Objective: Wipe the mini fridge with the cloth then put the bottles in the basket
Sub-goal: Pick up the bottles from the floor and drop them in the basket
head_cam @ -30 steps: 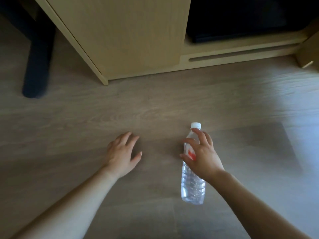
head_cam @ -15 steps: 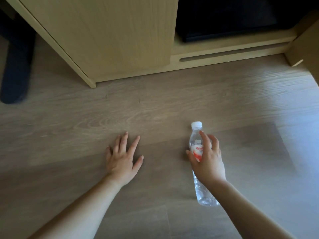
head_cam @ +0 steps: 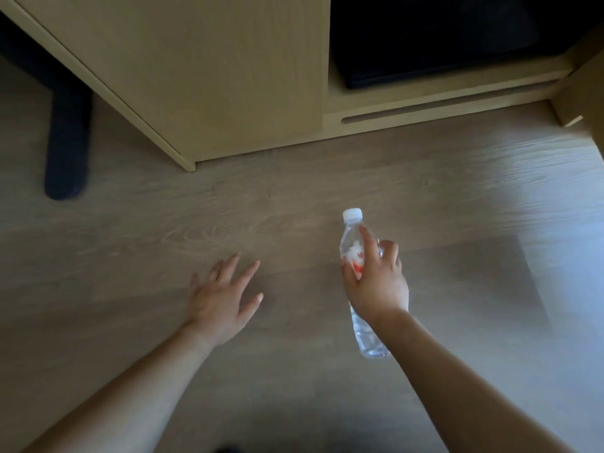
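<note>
The floor (head_cam: 294, 197) takes up most of what I can see, pale wood plank with a patch of brighter light off to the right of the bottle. Beyond the bottle stands a light wooden cabinet (head_cam: 212, 70), and in its open bay, up and to the right of the bottle, sits a black box (head_cam: 441, 37) that I take to be the mini fridge, though only its lower edge shows. A dark leg (head_cam: 67, 142) of some furniture stands well off to the left of the bottle.

The right hand (head_cam: 376, 282) is wrapped around the clear bottle (head_cam: 351, 243) at its red-and-white label, the white cap pointing toward the cabinet and the base angled back toward the person. I cannot tell whether the base touches the floor. The left hand (head_cam: 222, 299) lies to the left of the bottle, fingers spread and holding nothing, flat against or just over the floor.

No cloth is in sight, so I judge the wiping to be done with and the bottle step in hand. No basket shows either; the next move calls for finding it, carrying the bottle there and lowering it in.
</note>
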{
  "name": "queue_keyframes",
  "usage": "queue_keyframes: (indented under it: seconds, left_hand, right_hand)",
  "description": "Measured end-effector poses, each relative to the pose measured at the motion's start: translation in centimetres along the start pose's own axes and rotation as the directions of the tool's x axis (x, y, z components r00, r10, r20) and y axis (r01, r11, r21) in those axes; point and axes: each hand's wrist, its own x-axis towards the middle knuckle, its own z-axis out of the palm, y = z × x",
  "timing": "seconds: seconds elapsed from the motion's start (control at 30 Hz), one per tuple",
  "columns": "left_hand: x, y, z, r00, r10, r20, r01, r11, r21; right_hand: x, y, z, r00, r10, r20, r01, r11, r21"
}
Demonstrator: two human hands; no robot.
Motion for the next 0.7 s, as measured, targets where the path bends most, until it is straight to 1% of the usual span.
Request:
queue_keyframes:
  seconds: [0.07,0.13,0.23,0.3,0.43,0.53,0.63,0.7]
  left_hand:
    - [-2.4,-0.3,-4.8,1.0,-0.012,-0.015,0.012,0.999,0.041]
    - [-5.2,0.1,-10.1,1.0,-0.004,-0.005,0.004,1.0,0.028]
    - [-10.0,1.5,-18.9,0.997,0.062,-0.034,-0.062,0.998,-0.004]
    - [-13.3,2.8,-25.4,0.996,0.083,-0.043,-0.084,0.996,-0.024]
    - [-20.2,5.8,-39.4,0.993,0.107,-0.046,-0.111,0.989,-0.094]
    - [-25.8,8.1,-48.9,0.991,0.104,-0.084,-0.118,0.976,-0.184]
    - [-31.2,10.4,-56.6,0.987,0.118,-0.107,-0.142,0.956,-0.258]
    - [-34.0,11.7,-60.3,0.982,0.155,-0.105,-0.178,0.949,-0.259]
  right_hand:
    - [-1.7,-2.5,-3.3,1.0,0.002,0.004,-0.003,0.999,0.054]
    - [-4.3,-5.2,-7.8,1.0,-0.007,0.019,0.005,0.995,0.099]
    - [-8.8,-9.3,-16.2,0.996,-0.055,0.074,0.048,0.995,0.089]
    - [-11.6,-12.4,-22.7,0.993,-0.078,0.085,0.071,0.994,0.081]
    - [-17.2,-18.9,-36.7,0.996,-0.083,0.042,0.08,0.994,0.072]
    - [-21.8,-23.2,-46.7,0.998,-0.067,0.007,0.067,0.995,0.074]
    - [-26.6,-26.0,-54.6,0.998,-0.024,-0.057,0.029,0.995,0.1]
    - [-29.4,-27.4,-58.6,0.993,0.019,-0.114,-0.006,0.993,0.115]
